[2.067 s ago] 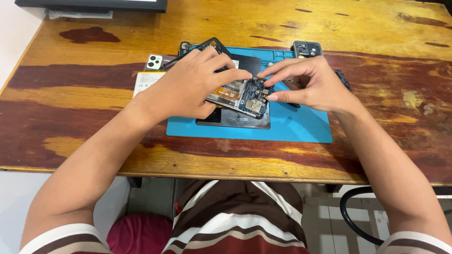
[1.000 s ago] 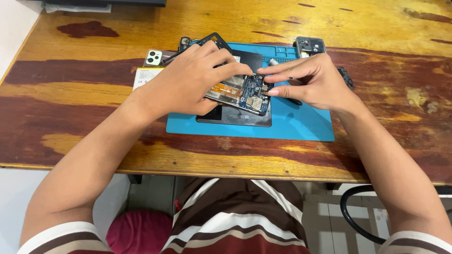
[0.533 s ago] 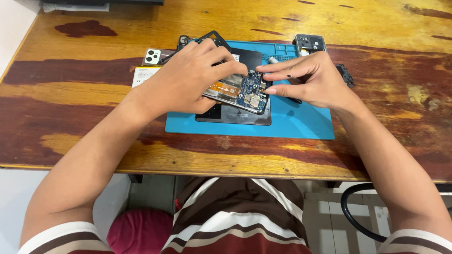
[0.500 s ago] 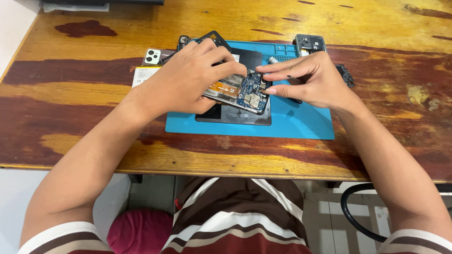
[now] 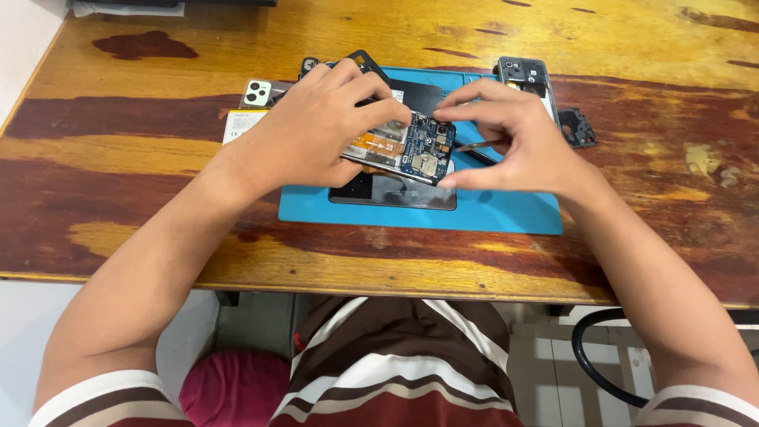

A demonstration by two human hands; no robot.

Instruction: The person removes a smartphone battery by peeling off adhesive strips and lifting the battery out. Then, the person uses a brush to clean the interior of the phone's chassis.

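Note:
An opened phone (image 5: 411, 150) with its blue circuit board showing is lifted a little above a blue work mat (image 5: 506, 213). My left hand (image 5: 316, 126) grips the phone's left side and holds it tilted. My right hand (image 5: 514, 134) meets it from the right, thumb under the board's edge and fingertips pinched at its top corner. A thin metal tool (image 5: 478, 145) runs under my right fingers; whether they hold it I cannot tell. A dark flat panel (image 5: 395, 194) lies on the mat beneath the phone.
The mat sits on a worn wooden table (image 5: 142, 190). A phone back cover with camera lenses (image 5: 257, 92) and a white label lie left of it. A black phone frame (image 5: 526, 75) and a small black part (image 5: 577, 128) lie at the right. A black cable (image 5: 589, 364) hangs below.
My right hand has shifted left and pinched onto the board's top corner. The left hand keeps its grip, and the phone stays raised over the mat.

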